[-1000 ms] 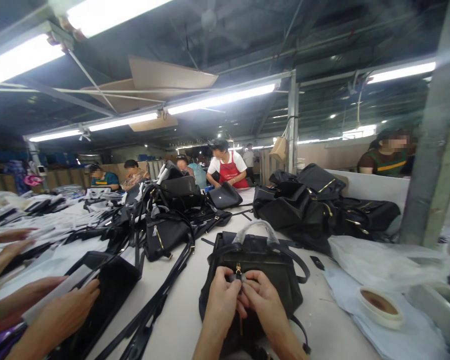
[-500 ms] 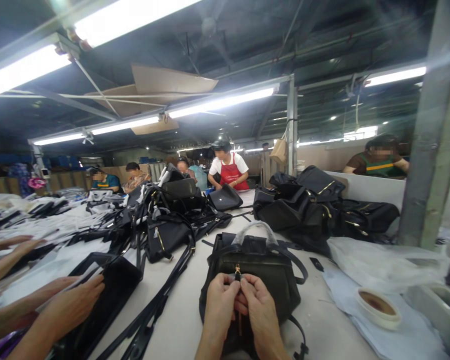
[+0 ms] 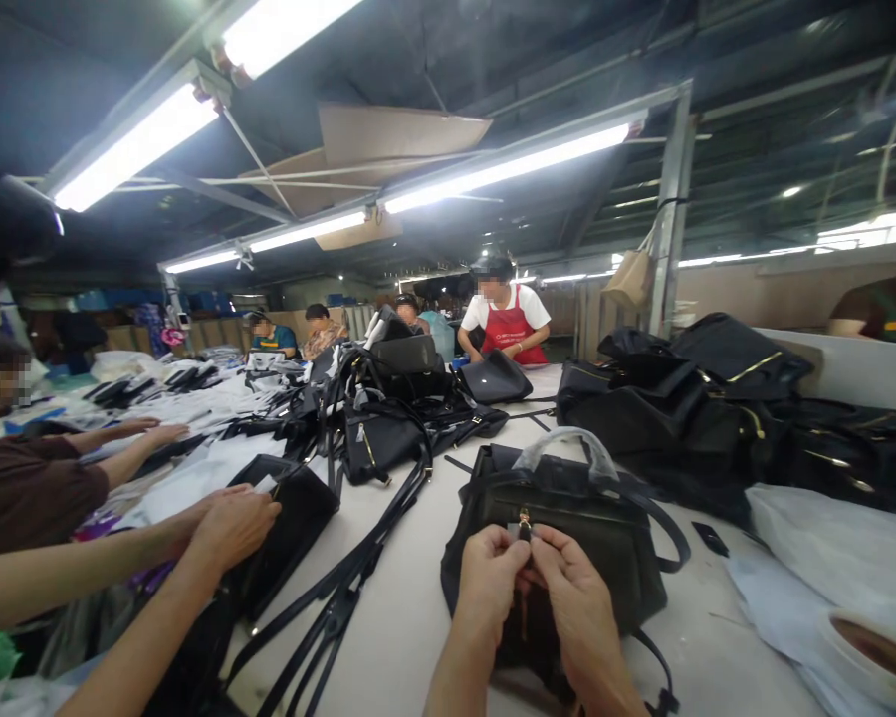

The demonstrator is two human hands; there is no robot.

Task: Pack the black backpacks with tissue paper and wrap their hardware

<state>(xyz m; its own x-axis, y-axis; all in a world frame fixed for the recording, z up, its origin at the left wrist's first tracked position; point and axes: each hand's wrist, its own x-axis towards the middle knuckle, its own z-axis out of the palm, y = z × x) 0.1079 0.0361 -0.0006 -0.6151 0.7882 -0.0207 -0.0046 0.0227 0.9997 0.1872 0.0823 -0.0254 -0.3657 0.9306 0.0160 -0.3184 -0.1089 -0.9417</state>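
Note:
A black handbag (image 3: pixel 627 558) lies on the pale table in front of me, its carry handle (image 3: pixel 567 438) wrapped in clear plastic. On its front is a gold zipper with a dark zipper pull (image 3: pixel 524 528). My left hand (image 3: pixel 485 588) pinches this pull between thumb and fingers. From the other side, my right hand (image 3: pixel 578 593) pinches it too, so the fingertips nearly meet. A small pale scrap shows by the left fingertips, too small to make out. Below the hands, part of the bag's front is hidden by my wrists.
Black straps (image 3: pixel 343 597) run along the table left of the bag. Close on the left, a co-worker's hands (image 3: pixel 235 523) handle a black bag piece. Bags pile up at the right (image 3: pixel 657 418) and back left (image 3: pixel 388 428). A round tape roll (image 3: pixel 866 647) lies front right.
My view has turned left, so everything sits further right in the picture. Both hands stay pinched at the zipper pull. More of the co-workers on the left shows.

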